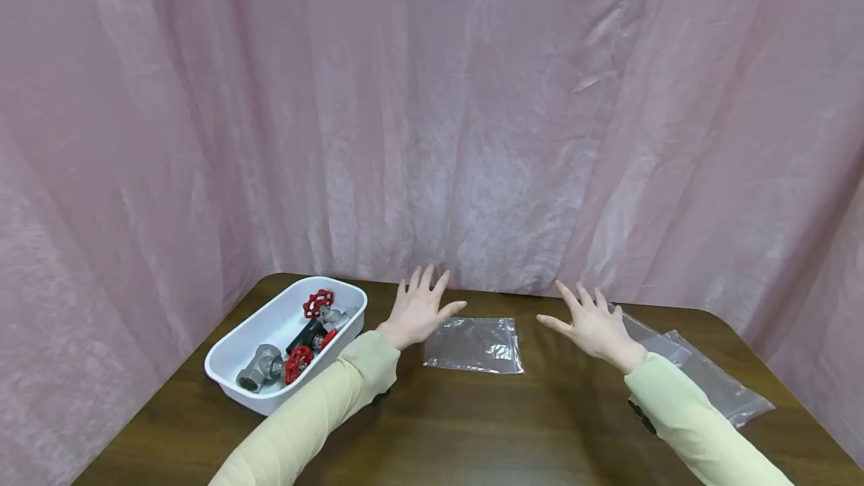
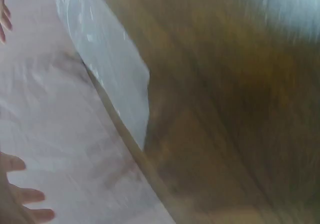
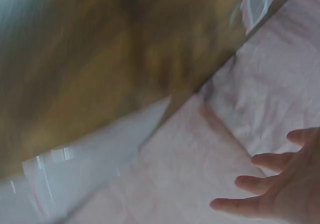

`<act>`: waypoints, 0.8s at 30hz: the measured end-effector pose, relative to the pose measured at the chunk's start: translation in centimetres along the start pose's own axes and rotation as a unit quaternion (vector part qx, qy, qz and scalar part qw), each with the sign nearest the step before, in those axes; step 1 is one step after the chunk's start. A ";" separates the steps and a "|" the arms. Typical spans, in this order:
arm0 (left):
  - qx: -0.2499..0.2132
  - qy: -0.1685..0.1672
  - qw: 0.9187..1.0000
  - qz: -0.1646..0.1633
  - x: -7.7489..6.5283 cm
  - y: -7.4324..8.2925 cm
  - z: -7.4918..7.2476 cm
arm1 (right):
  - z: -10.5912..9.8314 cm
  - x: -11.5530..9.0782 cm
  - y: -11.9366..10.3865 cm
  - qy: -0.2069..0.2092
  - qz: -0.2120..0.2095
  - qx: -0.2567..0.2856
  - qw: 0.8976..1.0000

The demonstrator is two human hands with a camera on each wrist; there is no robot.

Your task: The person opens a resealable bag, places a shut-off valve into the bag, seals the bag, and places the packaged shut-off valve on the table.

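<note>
Holds left grip [image 1: 415, 312] spread near a clear bag [image 1: 475, 351] and right grip [image 1: 597, 327] spread near other clear bags [image 1: 724, 381] above the worktop [image 1: 506, 426].

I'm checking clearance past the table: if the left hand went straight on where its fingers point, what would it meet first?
Most likely the pink velvety curtain: the left hand points toward it and nothing shows in between, though the gap's depth is hard to judge.

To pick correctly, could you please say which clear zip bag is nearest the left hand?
The clear zip bag lying alone between the left hand and right hand; the other bags lie together farther right.
</note>
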State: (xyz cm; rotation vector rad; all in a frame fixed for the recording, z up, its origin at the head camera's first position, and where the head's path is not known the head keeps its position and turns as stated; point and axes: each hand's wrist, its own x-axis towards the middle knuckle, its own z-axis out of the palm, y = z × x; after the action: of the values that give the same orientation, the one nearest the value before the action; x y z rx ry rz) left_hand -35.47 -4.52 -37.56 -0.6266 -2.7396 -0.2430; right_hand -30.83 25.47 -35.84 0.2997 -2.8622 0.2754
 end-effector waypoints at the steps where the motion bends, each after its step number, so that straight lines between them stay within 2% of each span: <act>1: -0.001 -0.002 1.000 0.004 -0.3 0.2 0.1 | 0.2 -0.1 -0.2 -0.001 0.003 0.016 1.000; 4: -0.005 -0.028 0.999 0.020 -1.0 1.0 0.4 | 0.8 -0.4 -0.8 -0.014 0.011 0.077 0.997; 8: -0.008 -0.066 0.997 0.038 -1.7 1.9 1.2 | 1.4 -0.6 -1.6 -0.042 0.023 0.148 0.988; 16: -0.003 -0.115 0.993 0.041 -2.1 2.8 2.0 | 2.5 -0.5 -2.7 -0.081 0.050 0.199 0.975; 19: -0.005 -0.135 0.990 0.031 -2.2 3.0 2.2 | 2.9 -0.4 -3.0 -0.106 0.079 0.246 0.960; 24: 0.003 -0.154 0.988 -0.004 -2.3 3.1 2.7 | 3.5 -0.4 -3.4 -0.147 0.125 0.341 0.920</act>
State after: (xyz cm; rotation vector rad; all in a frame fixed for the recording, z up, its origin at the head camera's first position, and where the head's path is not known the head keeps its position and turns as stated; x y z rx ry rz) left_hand -32.84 -1.99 -40.60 -0.7046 -3.0355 -0.1510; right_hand -30.51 21.54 -38.75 0.0940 -2.9824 1.3943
